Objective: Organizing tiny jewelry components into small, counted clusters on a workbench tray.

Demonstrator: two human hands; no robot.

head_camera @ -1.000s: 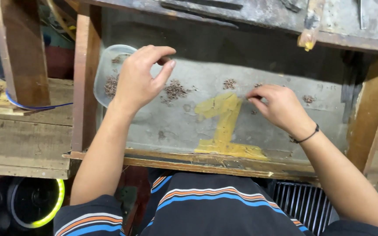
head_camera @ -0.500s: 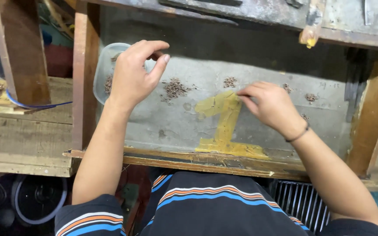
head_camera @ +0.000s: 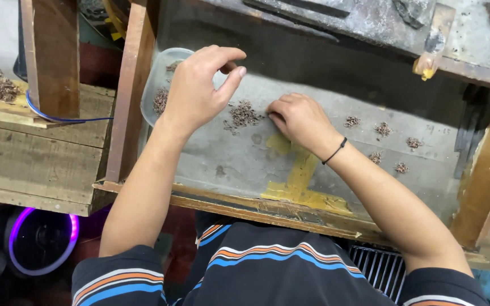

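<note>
brown chain bits lie in six small heaps (head_camera: 244, 114); both grips' states unclear.

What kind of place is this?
Probably a small craft workshop: a worn wooden bench with a grey tray, piles of tiny metal bits, and a tool on the scuffed top.

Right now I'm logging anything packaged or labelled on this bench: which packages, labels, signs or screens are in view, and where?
Clear plastic container: far-left corner of the grey tray, under the left hand; rounded, see-through, brown bits inside.
Yellow tape mark: stuck on the tray's floor near the front edge, by the right hand; angular, worn.
No signs or screens show.
</note>
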